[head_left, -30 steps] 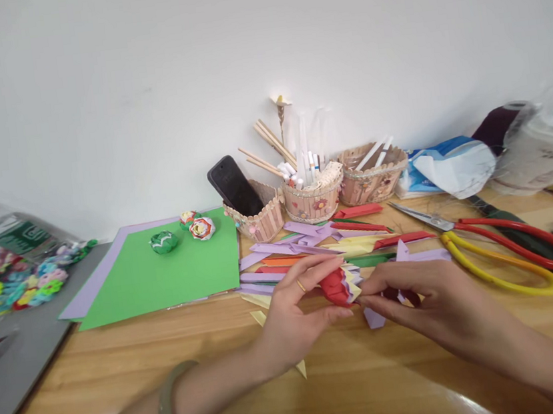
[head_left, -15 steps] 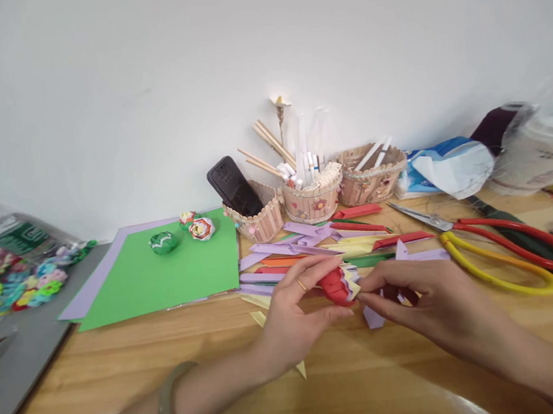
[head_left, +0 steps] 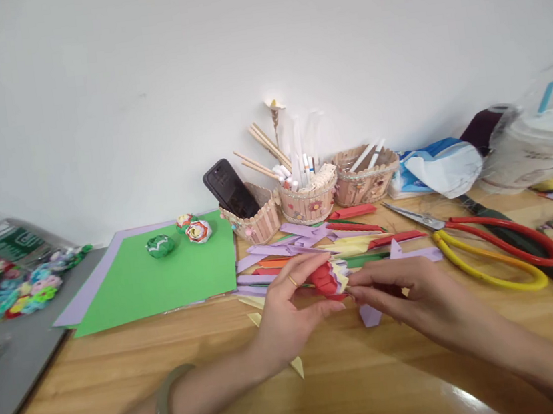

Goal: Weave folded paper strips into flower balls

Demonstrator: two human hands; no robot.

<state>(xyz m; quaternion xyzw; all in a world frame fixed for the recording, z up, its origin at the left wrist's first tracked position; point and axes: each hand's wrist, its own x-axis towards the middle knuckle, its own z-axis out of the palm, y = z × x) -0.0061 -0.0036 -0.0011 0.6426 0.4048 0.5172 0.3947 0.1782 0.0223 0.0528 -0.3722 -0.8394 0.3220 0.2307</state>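
The left hand [head_left: 287, 313] curls its fingers and thumb around the red side of a folded-paper piece [head_left: 326, 280], held just above the tabletop [head_left: 349, 386], while the right hand [head_left: 418, 289] pinches its jagged, pale yellow and lilac edge between thumb and forefinger. Just beside the right fingertips lies a lilac scrap [head_left: 370, 315]. Behind the hands, folded paper strips [head_left: 304, 232] in lilac, red, yellow, green and orange overlap loosely. To the right rest scissors [head_left: 435, 222] with 1 red and 1 yellow handle; to the left, a green sheet [head_left: 165, 284] bears 3 rounded paper pieces [head_left: 161, 246]. Farther back, 3 decorated baskets [head_left: 310, 204] stand near the wall [head_left: 144, 116], the leftmost holding a tilted phone [head_left: 232, 189]
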